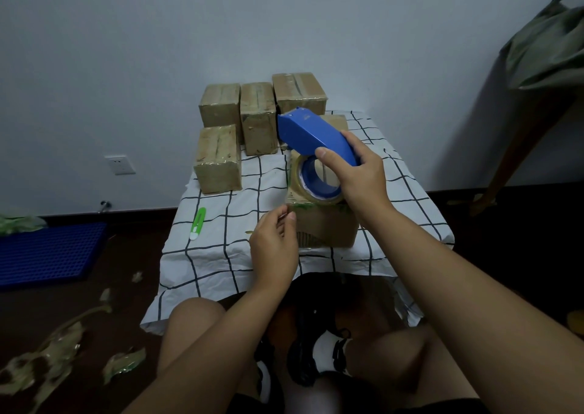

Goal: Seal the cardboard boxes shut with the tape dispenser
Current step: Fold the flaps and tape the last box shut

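From the head camera we see the right hand (357,173) clamped round the blue tape dispenser (316,138), roll (316,179) resting on top of the near box (325,227), nose lifted. We judge the tilt is meant to start or cut a strip. The left hand (275,246), fingers curled, pinches at the box's near left corner, probably to steady it or hold the tape end. Four boxes (221,157) stand at the back. The table wears a checked cloth (221,249), a green cutter (198,223) on it; tape scraps (57,347) litter the dark floor.
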Demonstrator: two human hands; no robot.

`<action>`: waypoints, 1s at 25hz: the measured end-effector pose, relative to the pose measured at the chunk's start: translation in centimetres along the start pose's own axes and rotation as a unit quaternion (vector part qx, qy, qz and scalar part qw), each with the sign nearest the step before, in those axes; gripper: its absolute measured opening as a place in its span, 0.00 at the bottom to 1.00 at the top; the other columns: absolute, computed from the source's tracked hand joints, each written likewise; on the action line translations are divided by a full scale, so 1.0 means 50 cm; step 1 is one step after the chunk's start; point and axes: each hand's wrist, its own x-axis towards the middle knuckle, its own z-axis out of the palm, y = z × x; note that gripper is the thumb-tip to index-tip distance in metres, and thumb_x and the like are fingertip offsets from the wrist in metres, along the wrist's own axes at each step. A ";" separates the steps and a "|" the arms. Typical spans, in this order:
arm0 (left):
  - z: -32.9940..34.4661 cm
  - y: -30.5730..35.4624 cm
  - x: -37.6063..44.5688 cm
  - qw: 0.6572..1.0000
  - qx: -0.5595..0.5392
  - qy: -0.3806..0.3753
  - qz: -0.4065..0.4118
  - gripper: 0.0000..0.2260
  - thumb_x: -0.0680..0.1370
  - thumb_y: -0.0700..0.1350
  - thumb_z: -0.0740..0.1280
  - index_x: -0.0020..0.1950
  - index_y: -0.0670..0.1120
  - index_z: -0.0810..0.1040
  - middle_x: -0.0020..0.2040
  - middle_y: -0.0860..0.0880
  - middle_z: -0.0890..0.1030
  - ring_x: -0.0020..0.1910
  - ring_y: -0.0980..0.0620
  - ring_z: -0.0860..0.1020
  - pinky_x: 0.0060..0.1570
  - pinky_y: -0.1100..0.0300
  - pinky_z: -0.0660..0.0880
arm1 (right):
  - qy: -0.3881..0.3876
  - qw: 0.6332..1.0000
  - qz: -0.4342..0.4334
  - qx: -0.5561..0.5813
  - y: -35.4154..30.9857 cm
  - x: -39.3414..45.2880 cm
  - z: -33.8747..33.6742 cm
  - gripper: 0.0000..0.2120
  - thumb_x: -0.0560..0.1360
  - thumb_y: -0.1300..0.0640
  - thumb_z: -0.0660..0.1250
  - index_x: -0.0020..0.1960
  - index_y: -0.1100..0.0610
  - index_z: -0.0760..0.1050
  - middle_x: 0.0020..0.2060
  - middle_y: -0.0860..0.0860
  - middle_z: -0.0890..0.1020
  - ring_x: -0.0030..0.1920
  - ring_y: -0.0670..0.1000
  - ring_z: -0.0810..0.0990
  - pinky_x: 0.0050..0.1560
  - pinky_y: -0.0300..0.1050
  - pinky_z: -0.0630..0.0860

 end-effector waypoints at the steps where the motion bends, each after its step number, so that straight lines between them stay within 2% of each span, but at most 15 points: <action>1: -0.001 -0.001 -0.001 1.000 0.010 -0.003 0.010 0.13 0.81 0.43 0.65 0.64 0.42 0.78 0.57 0.50 0.78 0.48 0.67 0.76 0.48 0.77 0.71 | 0.000 1.000 0.002 -0.001 0.002 0.000 0.000 0.25 0.72 0.45 0.75 0.67 0.50 0.75 0.56 0.47 0.79 0.54 0.47 0.79 0.47 0.35 0.76; 3: -0.001 0.003 0.000 0.999 0.029 -0.010 0.020 0.13 0.81 0.42 0.64 0.65 0.41 0.77 0.58 0.49 0.76 0.48 0.63 0.77 0.47 0.79 0.70 | 0.004 1.000 0.004 -0.001 0.004 0.001 -0.001 0.26 0.72 0.45 0.75 0.68 0.49 0.75 0.57 0.47 0.79 0.54 0.46 0.79 0.47 0.35 0.76; 6: -0.006 0.013 0.004 0.997 0.069 -0.036 0.029 0.16 0.81 0.40 0.63 0.69 0.40 0.75 0.59 0.46 0.78 0.49 0.59 0.75 0.46 0.81 0.67 | 0.006 1.000 0.004 0.001 0.002 0.004 -0.001 0.26 0.72 0.45 0.75 0.68 0.49 0.75 0.56 0.46 0.79 0.54 0.46 0.79 0.48 0.35 0.75; 7: -0.012 0.017 0.002 0.995 0.075 -0.049 0.031 0.18 0.81 0.40 0.62 0.71 0.42 0.73 0.60 0.46 0.78 0.51 0.58 0.76 0.48 0.79 0.68 | 0.004 1.000 0.003 0.001 0.001 0.004 0.001 0.26 0.72 0.45 0.75 0.67 0.49 0.75 0.56 0.46 0.80 0.54 0.46 0.80 0.48 0.36 0.76; 10: -0.022 0.018 0.000 0.985 0.134 -0.078 0.081 0.21 0.80 0.41 0.60 0.74 0.46 0.68 0.59 0.47 0.78 0.54 0.50 0.77 0.50 0.59 0.75 | 0.009 1.000 0.006 0.005 -0.001 0.000 0.001 0.26 0.73 0.46 0.75 0.68 0.50 0.75 0.56 0.46 0.80 0.54 0.45 0.80 0.49 0.36 0.76; 12: -0.023 0.018 -0.002 0.977 0.172 -0.080 0.101 0.21 0.80 0.40 0.60 0.74 0.46 0.69 0.57 0.46 0.77 0.52 0.49 0.76 0.48 0.56 0.74 | 0.009 1.000 0.005 0.008 -0.001 -0.002 0.002 0.26 0.73 0.47 0.75 0.68 0.50 0.75 0.57 0.46 0.79 0.54 0.46 0.80 0.50 0.37 0.77; 14: -0.018 0.024 -0.006 0.984 0.140 -0.078 0.076 0.22 0.80 0.40 0.61 0.74 0.46 0.69 0.57 0.49 0.75 0.51 0.56 0.75 0.48 0.60 0.73 | 0.006 1.000 0.002 0.006 -0.001 -0.003 0.003 0.26 0.73 0.47 0.75 0.68 0.50 0.75 0.57 0.47 0.79 0.54 0.47 0.80 0.50 0.37 0.77; 16: -0.008 0.032 -0.009 0.996 0.057 -0.067 0.011 0.22 0.79 0.39 0.62 0.73 0.46 0.70 0.56 0.53 0.73 0.48 0.66 0.74 0.49 0.67 0.72 | 0.006 1.000 0.003 0.001 -0.002 -0.003 0.004 0.26 0.73 0.47 0.75 0.68 0.50 0.74 0.57 0.46 0.79 0.55 0.46 0.79 0.49 0.37 0.76; 19: 0.003 0.040 -0.007 0.995 -0.056 -0.050 -0.072 0.20 0.78 0.37 0.63 0.71 0.45 0.72 0.59 0.53 0.72 0.55 0.64 0.76 0.55 0.64 0.75 | 0.006 1.000 0.003 -0.001 -0.003 -0.004 0.008 0.25 0.72 0.46 0.75 0.67 0.49 0.75 0.56 0.46 0.79 0.55 0.46 0.79 0.50 0.37 0.77; 20: 0.004 0.044 -0.009 0.992 -0.083 -0.048 -0.085 0.20 0.79 0.36 0.62 0.71 0.44 0.72 0.60 0.52 0.72 0.55 0.67 0.76 0.52 0.69 0.75 | 0.007 1.000 0.004 -0.001 -0.003 -0.005 0.009 0.24 0.72 0.46 0.75 0.66 0.49 0.75 0.56 0.45 0.79 0.55 0.46 0.79 0.51 0.38 0.77; 22: 0.002 0.048 -0.011 0.986 -0.115 -0.049 -0.107 0.19 0.80 0.34 0.61 0.70 0.44 0.72 0.62 0.50 0.72 0.48 0.76 0.74 0.42 0.78 0.71 | 0.009 1.000 0.004 0.000 -0.002 -0.005 0.009 0.24 0.72 0.46 0.75 0.66 0.49 0.75 0.56 0.46 0.79 0.55 0.46 0.79 0.51 0.39 0.78; 23: 0.000 0.048 -0.010 0.985 -0.116 -0.053 -0.114 0.19 0.80 0.35 0.61 0.70 0.44 0.72 0.62 0.50 0.72 0.48 0.76 0.74 0.41 0.78 0.70 | 0.009 1.000 0.004 0.001 -0.001 -0.005 0.009 0.24 0.72 0.46 0.75 0.66 0.49 0.75 0.56 0.46 0.79 0.55 0.46 0.79 0.50 0.39 0.78; 25: -0.005 0.048 -0.004 0.991 -0.066 -0.062 -0.095 0.19 0.79 0.38 0.62 0.70 0.46 0.73 0.62 0.51 0.72 0.57 0.66 0.75 0.49 0.73 0.70 | 0.001 1.000 0.004 0.002 -0.001 -0.004 0.007 0.25 0.72 0.46 0.75 0.67 0.49 0.75 0.56 0.47 0.79 0.54 0.47 0.80 0.50 0.39 0.78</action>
